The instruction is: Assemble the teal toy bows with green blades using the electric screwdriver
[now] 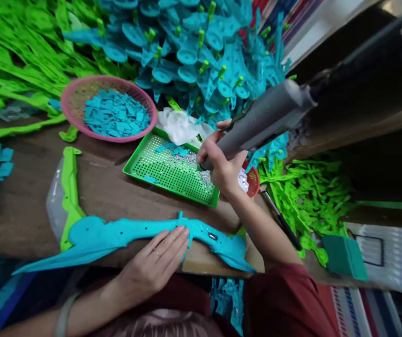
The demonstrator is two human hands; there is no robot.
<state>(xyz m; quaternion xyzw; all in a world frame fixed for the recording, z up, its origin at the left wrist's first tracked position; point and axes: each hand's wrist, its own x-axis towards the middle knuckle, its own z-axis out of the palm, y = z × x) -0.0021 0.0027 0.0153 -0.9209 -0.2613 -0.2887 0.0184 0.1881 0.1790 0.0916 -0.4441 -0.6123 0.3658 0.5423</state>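
Note:
A long blue plastic part (pixel 134 231) lies across the front of the wooden table. My left hand (pixel 157 260) rests flat on its middle, fingers stretched out. Above the green perforated tray (pixel 159 175), my right hand (pixel 224 164) is wrapped round a grey cylindrical power tool (pixel 264 119), whose far end points to the upper right. Small silvery pieces (pixel 187 161) and some blue pieces lie in the tray. A green part with a clear panel (pixel 68 201) sits at the left, partly under the blue part.
A pink basket (pixel 69 100) of blue pieces stands behind the tray. Blue parts (pixel 187 56) are piled at the back, green parts at the back left (pixel 21 51) and right (pixel 309 196). A hammer (pixel 281 220) and a red basket (pixel 253 180) are at the right.

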